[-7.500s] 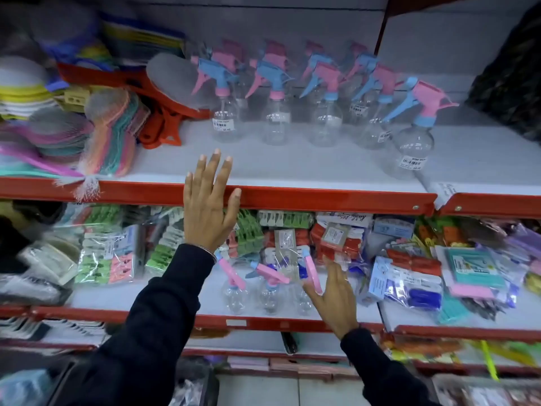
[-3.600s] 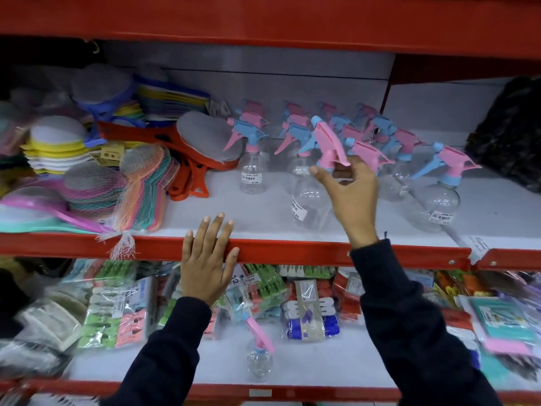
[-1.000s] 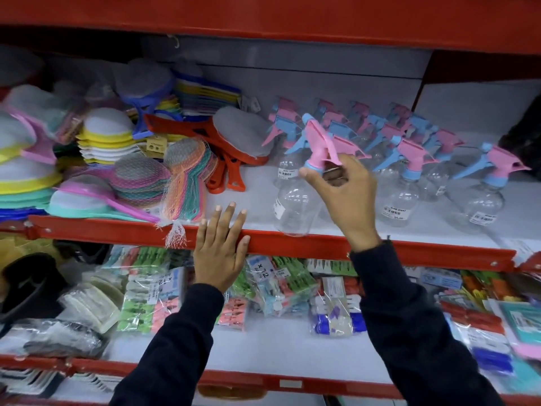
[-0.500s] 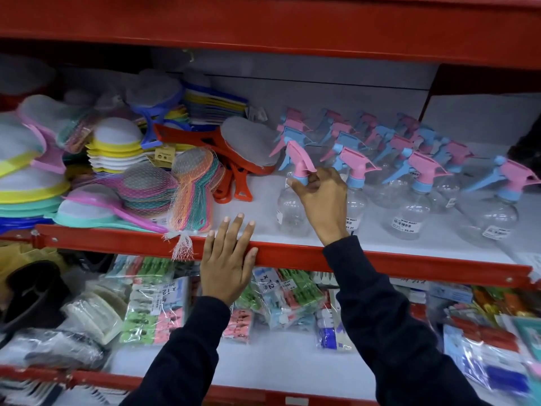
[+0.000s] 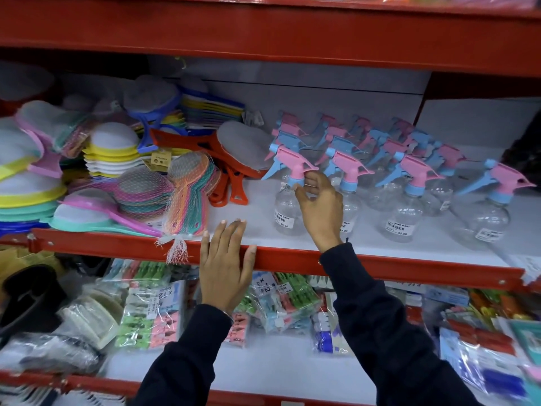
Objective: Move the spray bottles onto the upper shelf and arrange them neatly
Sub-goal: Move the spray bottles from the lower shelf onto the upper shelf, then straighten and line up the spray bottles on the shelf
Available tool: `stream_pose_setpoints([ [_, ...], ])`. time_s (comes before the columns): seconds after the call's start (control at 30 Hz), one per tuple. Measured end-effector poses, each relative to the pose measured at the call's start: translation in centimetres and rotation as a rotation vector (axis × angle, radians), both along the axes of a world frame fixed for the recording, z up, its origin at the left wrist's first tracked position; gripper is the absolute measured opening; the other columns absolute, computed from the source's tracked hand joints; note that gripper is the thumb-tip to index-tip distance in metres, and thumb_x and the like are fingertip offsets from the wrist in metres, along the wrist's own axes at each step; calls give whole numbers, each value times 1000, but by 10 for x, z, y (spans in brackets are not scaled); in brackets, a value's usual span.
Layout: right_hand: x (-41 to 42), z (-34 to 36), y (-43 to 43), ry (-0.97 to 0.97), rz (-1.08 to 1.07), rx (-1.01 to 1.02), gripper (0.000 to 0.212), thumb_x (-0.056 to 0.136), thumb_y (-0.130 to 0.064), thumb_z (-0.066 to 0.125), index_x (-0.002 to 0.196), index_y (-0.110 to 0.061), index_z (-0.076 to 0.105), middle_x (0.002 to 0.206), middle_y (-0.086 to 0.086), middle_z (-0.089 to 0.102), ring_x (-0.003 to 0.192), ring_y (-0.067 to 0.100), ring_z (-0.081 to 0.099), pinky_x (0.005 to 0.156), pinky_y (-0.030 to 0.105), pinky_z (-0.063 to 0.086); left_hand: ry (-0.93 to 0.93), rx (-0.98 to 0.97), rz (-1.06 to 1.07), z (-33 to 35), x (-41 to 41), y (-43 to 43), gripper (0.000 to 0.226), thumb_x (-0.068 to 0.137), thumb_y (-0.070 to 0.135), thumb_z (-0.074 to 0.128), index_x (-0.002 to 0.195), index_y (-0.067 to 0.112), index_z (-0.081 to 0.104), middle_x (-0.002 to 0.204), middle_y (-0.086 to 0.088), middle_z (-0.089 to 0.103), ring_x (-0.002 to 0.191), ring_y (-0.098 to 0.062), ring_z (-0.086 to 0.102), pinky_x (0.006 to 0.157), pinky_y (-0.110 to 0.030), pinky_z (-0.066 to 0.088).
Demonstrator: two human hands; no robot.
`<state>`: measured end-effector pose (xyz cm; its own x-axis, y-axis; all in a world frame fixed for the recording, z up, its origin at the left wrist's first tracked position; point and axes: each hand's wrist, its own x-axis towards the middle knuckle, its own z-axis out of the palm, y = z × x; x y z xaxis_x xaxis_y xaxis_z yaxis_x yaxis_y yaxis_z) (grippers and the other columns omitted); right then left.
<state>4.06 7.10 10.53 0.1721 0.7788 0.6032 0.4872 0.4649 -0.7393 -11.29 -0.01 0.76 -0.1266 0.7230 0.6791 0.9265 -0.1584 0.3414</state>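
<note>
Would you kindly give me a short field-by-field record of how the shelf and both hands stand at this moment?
Right hand: fingers at the neck of the clear spray bottle with pink and blue trigger, grip loose or opening
That bottle: upright, at the left end of the front row
Left hand: flat on the red front edge of the upper shelf, holding nothing
Other spray bottles: upright in rows to the right and behind
Lower shelf: no spray bottle visible
</note>
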Motion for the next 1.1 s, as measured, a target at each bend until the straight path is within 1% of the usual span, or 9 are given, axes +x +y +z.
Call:
stream_pose_setpoints([
  [0.07, 2, -6, -3, 4, 28, -8, 28, 88, -16, 59, 115, -8, 58, 116, 10, 67, 105, 22, 62, 88, 47, 51, -61, -12, -33, 14, 8, 4, 46, 94, 38, 35, 134, 17, 44, 132, -4, 56, 129, -20, 44, 116, -35, 11],
  [0.2, 9, -28, -18, -18, 39, -36, 41, 93, -33, 51, 123, -5, 54, 125, 14, 62, 115, 23, 57, 92, 45, 50, -278, -251, -189, 44, 15, 31, 51, 94, 36, 43, 141, 18, 32, 141, -4, 48, 127, -23, 46, 109, -41, 33],
  [0.4, 16, -35, -21, -142, 47, -148, 42, 95, -28, 43, 123, 1, 52, 98, 20, 70, 87, 27, 64, 77, 35, 51, -472, -607, -445, 63, 22, 61, 64, 93, 18, 48, 149, 23, 17, 149, 3, 35, 135, -22, 38, 110, -31, 32],
  [0.5, 16, -32, -18, -161, 81, -192, 38, 94, -22, 40, 122, 1, 53, 91, 14, 70, 77, 20, 59, 67, 26, 41, -531, -573, -486, 61, 23, 59, 62, 90, 6, 45, 145, 27, 27, 126, 11, 43, 130, -20, 42, 100, -20, 30],
  [0.67, 19, -30, -14, -144, 130, -218, 38, 94, -20, 38, 125, -4, 53, 114, 13, 65, 86, 14, 53, 72, 20, 34, -517, -533, -416, 58, 14, 57, 61, 88, 3, 43, 145, 22, 30, 143, 1, 45, 132, -20, 42, 103, -22, 30],
  [0.87, 26, -28, -18, -105, 185, -195, 34, 96, -23, 42, 122, -5, 56, 115, 11, 65, 94, 9, 53, 72, 11, 35, -450, -510, -360, 61, 17, 49, 58, 89, 11, 49, 144, 21, 32, 143, 1, 46, 132, -19, 41, 106, -28, 31],
  [0.93, 35, -29, -24, -24, 165, -109, 31, 96, -23, 45, 120, -8, 58, 118, 7, 65, 94, 6, 55, 70, 1, 36, -438, -395, -250, 63, 26, 43, 55, 89, 15, 52, 141, 17, 35, 144, -2, 44, 133, -21, 39, 110, -32, 30],
  [1.0, 50, -31, -33, 101, 117, 1, 28, 96, -25, 47, 119, -14, 59, 116, -1, 64, 95, -1, 58, 73, -1, 38, -454, -114, -172, 64, 43, 32, 48, 87, 17, 54, 134, 14, 42, 138, -3, 48, 127, -20, 43, 107, -35, 34],
  [1.1, 76, -36, -37, 218, 30, 102, 26, 97, -24, 46, 120, -19, 57, 113, -10, 58, 97, -8, 55, 74, -1, 39, -490, 67, -363, 68, 79, 22, 41, 87, 19, 54, 127, 20, 46, 127, 4, 52, 115, -6, 47, 99, -24, 38],
])
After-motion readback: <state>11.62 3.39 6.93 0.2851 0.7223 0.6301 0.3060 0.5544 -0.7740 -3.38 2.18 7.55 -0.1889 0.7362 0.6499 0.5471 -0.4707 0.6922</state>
